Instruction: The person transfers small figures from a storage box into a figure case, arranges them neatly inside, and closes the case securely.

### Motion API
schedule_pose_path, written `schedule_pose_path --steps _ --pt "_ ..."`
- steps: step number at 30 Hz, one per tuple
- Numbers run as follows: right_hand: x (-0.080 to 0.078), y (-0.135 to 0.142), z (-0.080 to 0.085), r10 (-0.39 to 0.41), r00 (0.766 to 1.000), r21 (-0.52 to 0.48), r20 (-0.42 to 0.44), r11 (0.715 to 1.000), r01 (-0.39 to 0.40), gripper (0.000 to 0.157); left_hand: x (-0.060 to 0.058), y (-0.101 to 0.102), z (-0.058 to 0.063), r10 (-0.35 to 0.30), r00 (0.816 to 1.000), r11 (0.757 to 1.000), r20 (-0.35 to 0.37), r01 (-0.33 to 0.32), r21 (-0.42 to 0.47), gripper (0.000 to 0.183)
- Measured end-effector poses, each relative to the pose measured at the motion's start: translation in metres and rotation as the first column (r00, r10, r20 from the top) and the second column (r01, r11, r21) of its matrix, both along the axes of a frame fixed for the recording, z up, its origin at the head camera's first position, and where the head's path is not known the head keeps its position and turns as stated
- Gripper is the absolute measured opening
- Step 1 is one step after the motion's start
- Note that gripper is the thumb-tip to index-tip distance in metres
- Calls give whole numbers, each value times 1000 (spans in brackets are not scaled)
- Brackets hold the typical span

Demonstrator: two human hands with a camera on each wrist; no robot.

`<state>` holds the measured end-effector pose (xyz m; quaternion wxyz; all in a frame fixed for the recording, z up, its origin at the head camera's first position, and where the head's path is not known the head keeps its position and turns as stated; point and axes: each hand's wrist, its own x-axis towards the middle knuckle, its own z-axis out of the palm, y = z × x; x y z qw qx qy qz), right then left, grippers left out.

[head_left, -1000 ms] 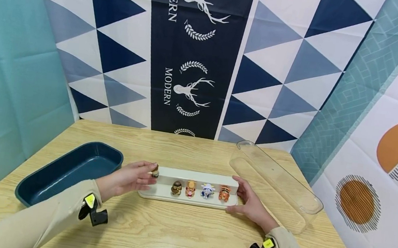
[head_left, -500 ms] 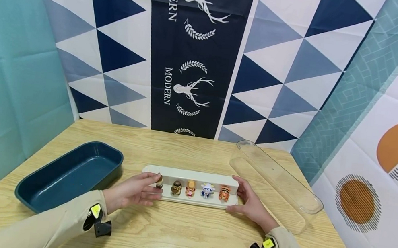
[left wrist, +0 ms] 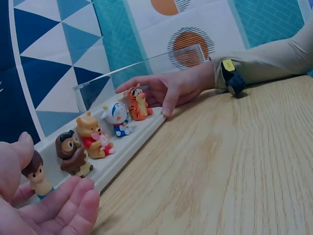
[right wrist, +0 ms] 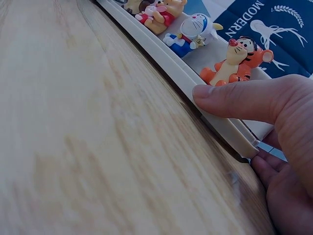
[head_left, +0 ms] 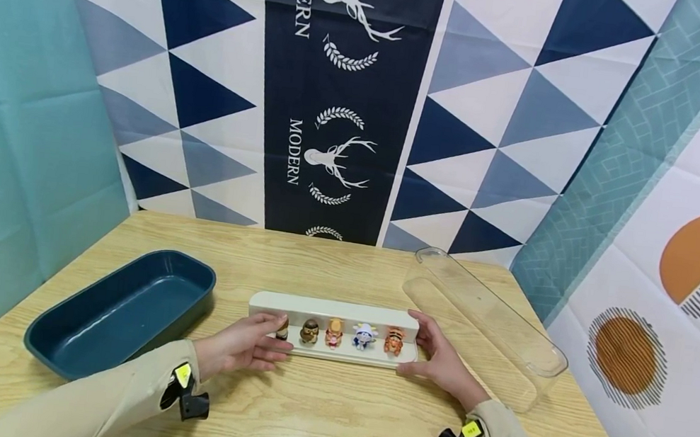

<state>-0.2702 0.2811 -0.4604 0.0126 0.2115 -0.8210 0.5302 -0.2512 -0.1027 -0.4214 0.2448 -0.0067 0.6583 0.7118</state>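
Note:
A white stepped display stand (head_left: pixel 336 352) lies on the table, with a row of small figurines on its lower step. From the left these are a brown-haired boy figurine (left wrist: pixel 35 174), a brown owl (left wrist: pixel 71 154), a yellow bear with a pink piglet (left wrist: pixel 93 137), a white-and-blue figure (left wrist: pixel 117 120) and an orange tiger (left wrist: pixel 139 104). My left hand (head_left: pixel 245 343) pinches the boy figurine at the stand's left end, partly hiding it. At the other end, my right hand (head_left: pixel 442 360) grips the stand, its thumb along the front edge beside the tiger.
A dark blue basin (head_left: pixel 116 308) stands on the left of the wooden table (head_left: pixel 329 416). On the right lies a long clear plastic cover (head_left: pixel 487 318), slanting toward the front. Patterned cloths (head_left: pixel 343 104) hang behind and at both sides.
My left hand has brought the boy figurine rightward and down, from the stand's left end to the lower step beside the owl. My right hand keeps its place on the stand.

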Motion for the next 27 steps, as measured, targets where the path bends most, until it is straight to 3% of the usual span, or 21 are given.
schedule_pose_path --steps 9,19,27 --pt "2 -1 4 -4 1000 -4 0 1000 4 100 -7 7 -1 30 999 999 18 -31 25 53" --pt "4 -2 6 -3 1000 -2 7 1000 3 100 -6 10 -2 79 996 996 46 -81 47 47" --pt "4 -1 4 5 1000 -8 3 1000 -5 100 -4 10 -1 83 996 995 45 -85 42 47"
